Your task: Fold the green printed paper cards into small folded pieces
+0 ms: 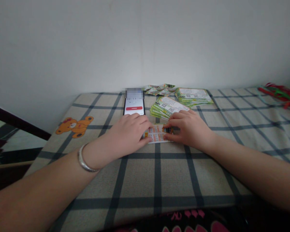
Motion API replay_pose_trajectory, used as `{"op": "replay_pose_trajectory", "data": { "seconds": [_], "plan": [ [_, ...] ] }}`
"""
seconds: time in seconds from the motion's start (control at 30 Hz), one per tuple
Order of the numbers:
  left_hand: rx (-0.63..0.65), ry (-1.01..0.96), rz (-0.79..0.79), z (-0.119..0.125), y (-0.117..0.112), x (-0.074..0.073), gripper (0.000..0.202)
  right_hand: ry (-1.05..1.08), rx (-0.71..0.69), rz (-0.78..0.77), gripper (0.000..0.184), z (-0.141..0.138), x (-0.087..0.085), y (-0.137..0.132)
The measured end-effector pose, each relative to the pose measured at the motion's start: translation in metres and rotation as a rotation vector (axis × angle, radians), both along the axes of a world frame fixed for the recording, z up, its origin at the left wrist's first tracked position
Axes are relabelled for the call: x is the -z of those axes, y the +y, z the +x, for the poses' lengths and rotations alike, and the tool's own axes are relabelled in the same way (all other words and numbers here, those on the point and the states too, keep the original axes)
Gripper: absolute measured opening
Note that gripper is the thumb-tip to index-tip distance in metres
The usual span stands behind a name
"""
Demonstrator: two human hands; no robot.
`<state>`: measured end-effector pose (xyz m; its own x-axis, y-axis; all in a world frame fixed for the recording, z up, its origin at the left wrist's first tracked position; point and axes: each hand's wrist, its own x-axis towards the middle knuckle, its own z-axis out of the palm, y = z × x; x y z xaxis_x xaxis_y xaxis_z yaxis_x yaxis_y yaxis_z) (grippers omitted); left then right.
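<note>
A small printed card (157, 137) with rows of orange and white blocks lies flat on the checked tablecloth between my hands. My left hand (132, 130) grips its left edge, thumb at the near corner and fingers at the far side. At the right end, my right hand (188, 130) holds the card between thumb and fingers, beside a small dark and orange patch. The palms hide both ends of the card. Just beyond lies a fanned stack of green and white printed cards (170, 106).
A phone (134, 103) showing a running timer lies behind my left hand. Folded green packets (159, 89) and another stack of green cards (194, 95) sit against the wall. A bear sticker (74, 127) is at left, red fabric (282, 93) at far right.
</note>
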<state>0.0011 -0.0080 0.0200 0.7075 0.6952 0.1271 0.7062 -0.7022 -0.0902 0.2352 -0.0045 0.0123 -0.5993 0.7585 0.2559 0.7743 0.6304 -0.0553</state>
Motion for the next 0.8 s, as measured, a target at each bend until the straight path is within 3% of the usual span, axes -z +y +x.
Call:
{"op": "replay_pose_trajectory", "data": {
  "seconds": [0.23, 0.33, 0.53, 0.8],
  "plan": [
    [0.022, 0.032, 0.123, -0.003, -0.003, 0.008, 0.027, -0.027, -0.042, 0.055, 0.027, 0.000, 0.004, 0.001],
    [0.099, -0.010, 0.127, -0.005, -0.001, 0.012, 0.023, -0.010, -0.105, 0.060, 0.025, 0.002, 0.008, 0.003],
    [0.383, -0.125, 0.049, -0.003, 0.007, 0.017, 0.019, 0.073, -0.315, -0.003, 0.019, 0.003, 0.014, 0.008],
    [0.471, -0.289, -0.136, -0.005, 0.015, 0.015, 0.022, 0.121, -0.502, -0.050, 0.017, 0.000, 0.013, 0.007]
  ]
}}
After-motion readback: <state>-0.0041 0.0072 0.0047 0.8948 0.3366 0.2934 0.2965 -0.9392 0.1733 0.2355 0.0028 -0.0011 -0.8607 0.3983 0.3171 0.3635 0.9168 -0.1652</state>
